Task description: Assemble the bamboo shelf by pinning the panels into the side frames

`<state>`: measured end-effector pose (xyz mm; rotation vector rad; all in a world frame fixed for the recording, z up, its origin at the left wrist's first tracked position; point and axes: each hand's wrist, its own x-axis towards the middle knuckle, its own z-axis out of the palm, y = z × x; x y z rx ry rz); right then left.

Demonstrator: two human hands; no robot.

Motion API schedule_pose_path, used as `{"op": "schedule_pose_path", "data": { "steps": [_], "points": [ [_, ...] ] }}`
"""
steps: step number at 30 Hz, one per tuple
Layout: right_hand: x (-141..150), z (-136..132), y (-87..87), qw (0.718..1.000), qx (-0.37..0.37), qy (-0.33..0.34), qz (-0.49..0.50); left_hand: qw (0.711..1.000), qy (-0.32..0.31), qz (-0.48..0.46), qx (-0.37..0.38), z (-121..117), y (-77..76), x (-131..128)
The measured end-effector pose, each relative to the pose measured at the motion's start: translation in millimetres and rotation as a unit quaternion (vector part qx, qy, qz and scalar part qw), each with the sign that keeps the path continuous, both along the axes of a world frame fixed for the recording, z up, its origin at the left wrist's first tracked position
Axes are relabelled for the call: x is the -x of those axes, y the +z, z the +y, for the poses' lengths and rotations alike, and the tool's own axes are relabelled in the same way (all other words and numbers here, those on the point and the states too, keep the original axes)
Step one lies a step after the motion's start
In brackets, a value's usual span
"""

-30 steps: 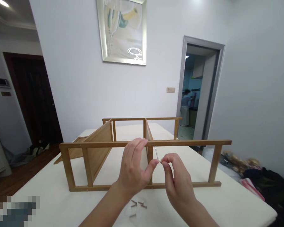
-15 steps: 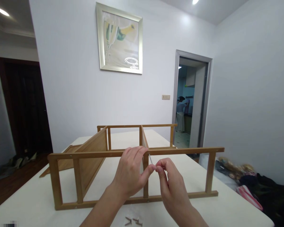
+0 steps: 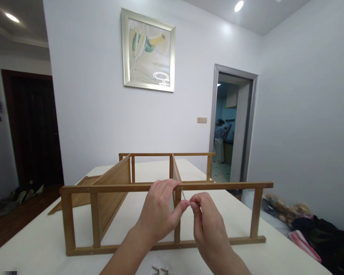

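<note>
A wooden shelf frame [image 3: 223, 186] lies on its side on the white table. My left hand [image 3: 159, 208] is closed over its near upper rail at the middle upright, fingers on top. The left thumb reaches down to the lower end of a thin metal hex key [image 3: 184, 194]. My right hand [image 3: 208, 217] pinches that lower end between thumb and fingertips, hiding the rest of it. The key's upper end meets the rail where the middle upright joins. Several small bolts [image 3: 162, 270] lie on the table at the bottom edge, partly cut off.
Within the frame, a wooden panel [image 3: 113, 193] stands at the left. Another wooden panel [image 3: 76, 194] lies flat behind it on the table [image 3: 31, 238]. Dark clothes and other items [image 3: 318, 233] are heaped at the right. Beyond the doorway [image 3: 236, 126], a person stands in another room.
My view has tilted slightly upward, so the bolts sit lower and are more cut off. Both hands keep nearly the same hold at the middle joint.
</note>
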<state>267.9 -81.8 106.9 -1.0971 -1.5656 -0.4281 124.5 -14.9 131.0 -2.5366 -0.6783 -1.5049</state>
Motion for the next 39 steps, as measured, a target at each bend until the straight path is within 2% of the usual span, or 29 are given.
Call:
{"op": "schedule_pose_path", "data": {
  "steps": [12,29,36,39],
  "points": [
    [-2.1,3.3,7.2,0.997,-0.039,0.0,-0.061,1.0,0.004,0.003,0.011,-1.2,-0.5,-0.9],
    [-11.8,4.9,8.1,0.993,-0.016,0.008,-0.119,0.999,-0.003,0.004,0.042,-3.0,1.3,-0.5],
    [-15.8,3.5,15.9,0.987,-0.002,0.019,-0.161,0.999,-0.007,0.005,0.039,-1.9,2.3,-0.4],
    [-14.5,1.1,20.4,0.989,-0.012,0.03,-0.146,0.999,-0.012,0.001,0.04,-1.4,2.5,-0.2]
  ]
}}
